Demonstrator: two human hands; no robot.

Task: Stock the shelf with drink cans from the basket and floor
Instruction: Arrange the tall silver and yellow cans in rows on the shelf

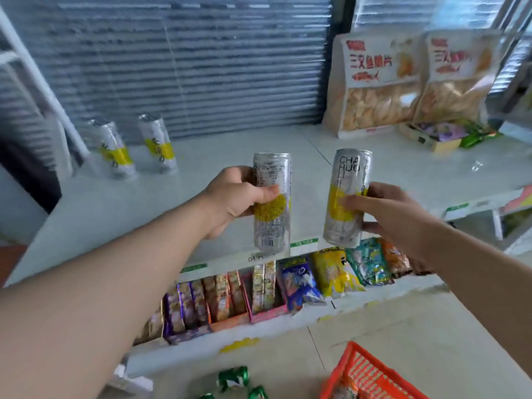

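Note:
My left hand (234,197) grips a tall silver can with a yellow band (272,171), held upright above the front edge of the white upper shelf (201,174). My right hand (394,208) grips a second silver-and-yellow can (349,174), tilted slightly, just to the right of the first. Two matching cans (113,148) (158,144) stand at the shelf's back left. An orange basket (371,372) sits on the floor at the lower right. Green cans (233,378) lie on the floor beside it.
Two big bags of chips (377,84) lean at the shelf's back right, with a small box of snacks (434,135) in front of them. The lower shelf holds rows of snack packets (288,286). A slatted grey wall (187,61) backs the shelf.

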